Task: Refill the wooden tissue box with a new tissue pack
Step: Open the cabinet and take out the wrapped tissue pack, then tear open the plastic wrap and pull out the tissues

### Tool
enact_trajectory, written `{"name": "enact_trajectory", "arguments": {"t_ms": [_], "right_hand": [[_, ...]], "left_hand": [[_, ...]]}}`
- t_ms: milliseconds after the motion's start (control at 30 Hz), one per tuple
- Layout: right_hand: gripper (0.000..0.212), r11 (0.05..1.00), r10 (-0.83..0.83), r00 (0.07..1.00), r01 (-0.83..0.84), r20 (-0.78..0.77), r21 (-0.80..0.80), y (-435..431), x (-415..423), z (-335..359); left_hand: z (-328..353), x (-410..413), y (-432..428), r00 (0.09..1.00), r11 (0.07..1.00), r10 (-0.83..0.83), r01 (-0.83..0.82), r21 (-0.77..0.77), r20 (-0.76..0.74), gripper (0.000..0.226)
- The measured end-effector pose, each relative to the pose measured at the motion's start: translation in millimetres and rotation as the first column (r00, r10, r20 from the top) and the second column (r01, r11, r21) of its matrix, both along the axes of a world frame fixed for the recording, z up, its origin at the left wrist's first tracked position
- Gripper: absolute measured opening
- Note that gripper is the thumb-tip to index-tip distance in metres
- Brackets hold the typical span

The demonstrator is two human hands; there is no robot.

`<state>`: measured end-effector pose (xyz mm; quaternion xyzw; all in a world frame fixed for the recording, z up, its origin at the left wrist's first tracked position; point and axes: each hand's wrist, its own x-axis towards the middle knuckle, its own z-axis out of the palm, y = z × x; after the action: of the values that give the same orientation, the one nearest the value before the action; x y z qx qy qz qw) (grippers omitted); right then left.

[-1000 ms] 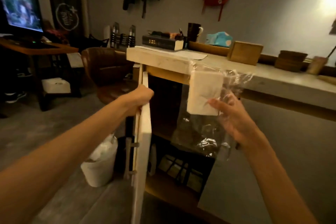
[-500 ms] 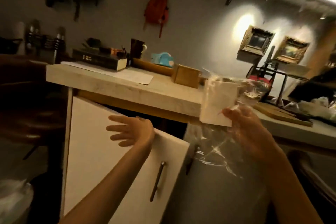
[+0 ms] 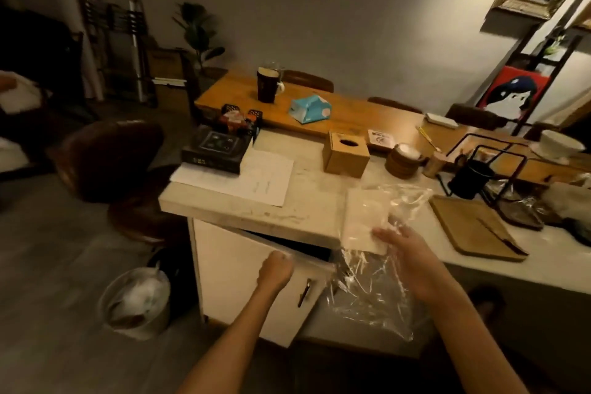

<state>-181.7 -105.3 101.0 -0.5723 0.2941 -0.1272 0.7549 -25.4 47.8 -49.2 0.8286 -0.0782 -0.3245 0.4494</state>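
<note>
The wooden tissue box (image 3: 346,153) with an oval hole on top stands on the pale counter (image 3: 303,205), beyond my hands. My right hand (image 3: 404,253) holds a white tissue pack (image 3: 364,217) inside a large clear plastic bag (image 3: 371,291) at the counter's front edge; the bag hangs down below my hand. My left hand (image 3: 275,269) is a closed fist pressed against the top edge of the white cabinet door (image 3: 243,278), which stands slightly ajar under the counter.
On the counter lie papers (image 3: 256,179), a dark book (image 3: 214,153), a wooden board (image 3: 473,227), coasters (image 3: 403,160) and a black wire rack (image 3: 473,173). A blue tissue pack (image 3: 309,109) and a mug (image 3: 267,85) sit on the wooden table behind. A bin (image 3: 137,301) stands at the lower left.
The view rose from below the counter to above it. My left hand went from holding the open door's edge to pushing it nearly closed. The right hand kept the bagged tissue pack.
</note>
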Motion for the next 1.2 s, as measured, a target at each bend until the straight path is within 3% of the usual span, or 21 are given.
{"name": "enact_trajectory", "arguments": {"t_ms": [67, 167, 200, 267, 333, 367, 433, 533, 600, 700, 800, 867, 1000, 1067, 1133, 1200], "right_hand": [[0.048, 0.997, 0.051, 0.998, -0.049, -0.038, 0.052, 13, 10, 32], [0.046, 0.99, 0.109, 0.991, -0.101, -0.079, 0.103, 29, 21, 85], [0.047, 0.986, 0.122, 0.99, -0.112, -0.078, 0.122, 32, 23, 101], [0.055, 0.989, 0.113, 0.992, -0.106, -0.065, 0.099, 35, 28, 126], [0.071, 0.971, 0.104, 0.989, -0.124, -0.107, -0.206, 37, 35, 147], [0.082, 0.901, 0.118, 0.984, -0.162, -0.132, -0.402, 38, 42, 157], [0.112, 0.675, 0.138, 0.963, -0.261, -0.229, -0.69, 32, 58, 172], [0.131, 0.424, 0.203, 0.877, -0.479, -0.435, -0.769, 12, 85, 196], [0.123, 0.404, 0.264, 0.842, -0.539, -0.471, -0.739, -6, 100, 212], [0.11, 0.464, 0.304, 0.87, -0.49, -0.387, -0.738, -34, 119, 231], [0.1, 0.5, 0.335, 0.874, -0.482, -0.353, -0.719, -62, 136, 253], [0.093, 0.476, 0.357, 0.884, -0.45, -0.302, -0.756, -80, 148, 272], [0.083, 0.243, 0.346, 0.902, -0.351, -0.257, -0.904, -113, 176, 298], [0.082, 0.113, 0.32, 0.919, -0.279, -0.231, -0.954, -133, 192, 308], [0.081, 0.024, 0.306, 0.935, -0.196, -0.18, -0.98, -153, 205, 317], [0.079, -0.07, 0.313, 0.94, -0.122, -0.138, -0.99, -174, 218, 321]], "left_hand": [[66, -9, 7, 0.996, 0.989, -0.006, -0.007, -0.151, -0.09, 0.025], [169, -19, 14, 0.918, 0.853, -0.073, -0.145, -0.501, -0.391, 0.034], [196, -22, 17, 0.894, 0.802, -0.124, -0.165, -0.574, -0.431, 0.041], [227, -25, 21, 0.907, 0.75, -0.195, -0.107, -0.653, -0.372, 0.047], [236, -23, 20, 0.94, 0.734, -0.172, -0.076, -0.675, -0.293, 0.054], [241, -23, 17, 0.948, 0.735, -0.112, -0.123, -0.667, -0.298, 0.06], [247, -21, 3, 0.911, 0.71, -0.006, -0.286, -0.644, -0.412, 0.073], [255, -19, -22, 0.717, 0.515, -0.103, -0.555, -0.653, -0.69, 0.077], [260, -11, -36, 0.59, 0.404, -0.182, -0.684, -0.607, -0.786, 0.077], [258, 5, -58, 0.566, 0.332, -0.207, -0.726, -0.602, -0.798, 0.074], [258, 27, -80, 0.558, 0.337, -0.172, -0.741, -0.581, -0.812, 0.071], [261, 46, -96, 0.561, 0.347, -0.155, -0.739, -0.577, -0.813, 0.069], [279, 75, -137, 0.592, 0.329, -0.117, -0.734, -0.594, -0.797, 0.057], [293, 85, -158, 0.672, 0.411, -0.029, -0.667, -0.622, -0.74, 0.044], [297, 99, -178, 0.818, 0.553, 0.185, -0.544, -0.631, -0.544, 0.043], [307, 118, -195, 0.927, 0.646, 0.327, -0.36, -0.673, -0.182, 0.051]]}}
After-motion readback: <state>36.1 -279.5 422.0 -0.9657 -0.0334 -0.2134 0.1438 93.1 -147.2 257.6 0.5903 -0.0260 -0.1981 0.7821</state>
